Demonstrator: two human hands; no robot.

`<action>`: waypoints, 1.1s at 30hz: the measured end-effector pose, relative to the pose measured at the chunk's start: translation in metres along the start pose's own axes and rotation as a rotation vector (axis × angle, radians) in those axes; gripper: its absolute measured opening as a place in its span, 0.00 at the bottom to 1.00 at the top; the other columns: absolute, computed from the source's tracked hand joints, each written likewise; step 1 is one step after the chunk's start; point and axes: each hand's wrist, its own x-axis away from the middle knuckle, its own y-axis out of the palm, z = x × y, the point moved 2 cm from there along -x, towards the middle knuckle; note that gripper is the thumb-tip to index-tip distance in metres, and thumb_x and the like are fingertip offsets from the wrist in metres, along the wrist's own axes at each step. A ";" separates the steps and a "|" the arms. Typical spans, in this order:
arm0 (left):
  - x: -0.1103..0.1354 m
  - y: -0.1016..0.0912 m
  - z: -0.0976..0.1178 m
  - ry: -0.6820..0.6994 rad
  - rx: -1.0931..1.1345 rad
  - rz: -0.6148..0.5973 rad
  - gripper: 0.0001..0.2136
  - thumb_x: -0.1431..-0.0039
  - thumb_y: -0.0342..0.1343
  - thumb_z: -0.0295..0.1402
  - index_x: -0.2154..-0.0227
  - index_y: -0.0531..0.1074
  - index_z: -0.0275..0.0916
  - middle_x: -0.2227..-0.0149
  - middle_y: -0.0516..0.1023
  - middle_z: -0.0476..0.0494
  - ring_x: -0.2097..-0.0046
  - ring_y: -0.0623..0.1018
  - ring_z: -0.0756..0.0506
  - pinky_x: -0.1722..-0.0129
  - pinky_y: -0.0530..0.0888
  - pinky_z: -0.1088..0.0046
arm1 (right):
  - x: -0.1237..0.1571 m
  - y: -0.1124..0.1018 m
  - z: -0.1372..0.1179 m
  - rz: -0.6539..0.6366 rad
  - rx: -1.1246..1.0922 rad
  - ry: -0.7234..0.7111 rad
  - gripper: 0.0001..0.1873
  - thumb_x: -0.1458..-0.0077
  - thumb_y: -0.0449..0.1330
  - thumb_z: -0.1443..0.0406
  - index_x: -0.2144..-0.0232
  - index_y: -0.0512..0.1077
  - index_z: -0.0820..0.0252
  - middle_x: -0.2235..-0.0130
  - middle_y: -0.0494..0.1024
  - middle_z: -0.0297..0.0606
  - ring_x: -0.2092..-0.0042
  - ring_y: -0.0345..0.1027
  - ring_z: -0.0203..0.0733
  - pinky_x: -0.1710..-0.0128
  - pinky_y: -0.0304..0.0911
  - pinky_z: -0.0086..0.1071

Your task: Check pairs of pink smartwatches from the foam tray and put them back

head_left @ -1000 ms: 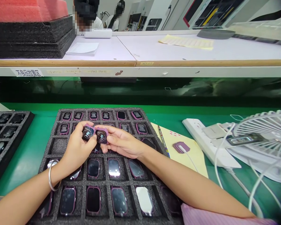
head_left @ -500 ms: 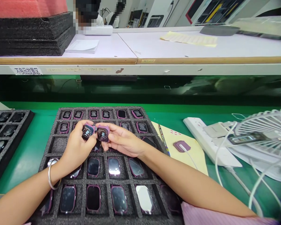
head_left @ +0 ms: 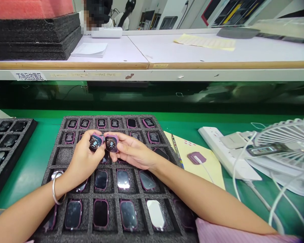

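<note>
Over a black foam tray (head_left: 63, 157) on the green bench, my left hand (head_left: 84, 160) pinches a purple smartwatch body (head_left: 95, 142) with its screen lit. My right hand (head_left: 131, 152) grips a second purple watch body (head_left: 111, 143), screen also lit, held side by side with the first and almost touching it. The tray's pockets hold several more purple watch bodies (head_left: 123, 179); the far rows show text on their screens, the near rows are dark. A metal bangle (head_left: 54, 189) circles my left wrist.
A second foam tray of watches (head_left: 5, 141) lies at the left. At the right sit a yellow sheet (head_left: 202, 168) with a purple charger puck (head_left: 196, 158), a white power strip (head_left: 225, 155), cables and a white fan (head_left: 288, 141). Stacked foam (head_left: 32, 37) rests on the raised shelf; people sit behind.
Both hands have kept the two watches together above the tray, lifting them slightly and bringing them a little closer. Nothing else has moved.
</note>
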 end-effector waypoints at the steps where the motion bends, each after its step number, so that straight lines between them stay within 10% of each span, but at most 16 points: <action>1: 0.000 0.000 0.000 0.009 -0.002 0.004 0.12 0.43 0.56 0.34 0.55 0.70 0.40 0.57 0.79 0.45 0.56 0.79 0.45 0.54 0.74 0.67 | 0.000 0.000 0.000 0.004 -0.001 -0.004 0.26 0.42 0.76 0.59 0.45 0.74 0.57 0.57 0.80 0.34 0.64 0.77 0.33 0.57 0.71 0.29; 24: -0.003 -0.002 0.000 0.003 0.017 0.002 0.13 0.44 0.58 0.33 0.55 0.71 0.40 0.57 0.78 0.45 0.56 0.78 0.46 0.55 0.75 0.68 | 0.002 -0.001 0.000 0.037 0.043 0.015 0.30 0.43 0.76 0.57 0.42 0.73 0.58 0.58 0.80 0.36 0.64 0.76 0.36 0.57 0.70 0.32; 33: -0.007 -0.003 0.003 -0.318 0.568 -0.124 0.31 0.44 0.63 0.40 0.38 0.65 0.38 0.65 0.75 0.50 0.72 0.75 0.51 0.70 0.74 0.73 | -0.003 -0.009 -0.015 0.180 -0.010 -0.025 0.20 0.42 0.68 0.63 0.47 0.73 0.60 0.54 0.83 0.44 0.66 0.77 0.40 0.65 0.71 0.32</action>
